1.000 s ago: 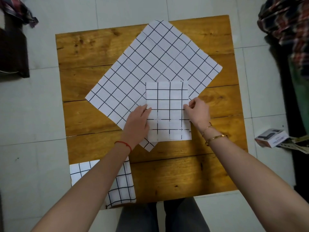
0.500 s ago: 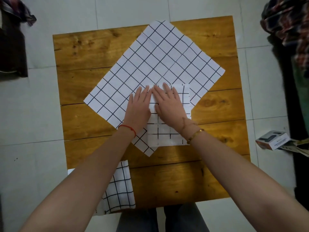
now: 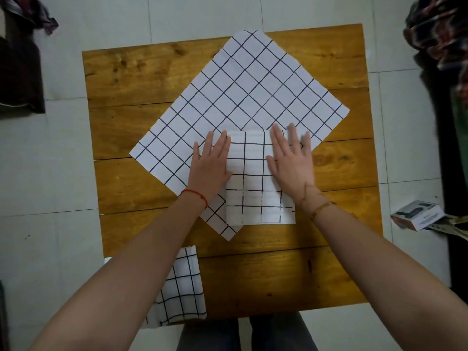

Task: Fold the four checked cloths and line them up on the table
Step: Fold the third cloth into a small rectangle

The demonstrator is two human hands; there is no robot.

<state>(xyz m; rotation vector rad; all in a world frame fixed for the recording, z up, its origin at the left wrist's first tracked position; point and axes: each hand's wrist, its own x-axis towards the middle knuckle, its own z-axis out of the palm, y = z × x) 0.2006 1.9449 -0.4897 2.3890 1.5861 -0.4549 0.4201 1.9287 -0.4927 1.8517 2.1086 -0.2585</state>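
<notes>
We note the folded cloth (image 3: 253,178), long axis pointing away from us, between left hand (image 3: 211,163) and right hand (image 3: 291,160), both flat, fingers spread, pressing its sides.

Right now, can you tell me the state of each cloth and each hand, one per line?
Folded cloth: folded small, lying on the spread cloth, pressed by both hands.
Spread cloth: unfolded, flat, turned diagonally on the table.
Corner cloth: folded, at the near left table corner, partly under the left forearm.
Left hand: flat, fingers straight, on the folded cloth's left edge.
Right hand: flat, fingers straight, on its right side.
</notes>
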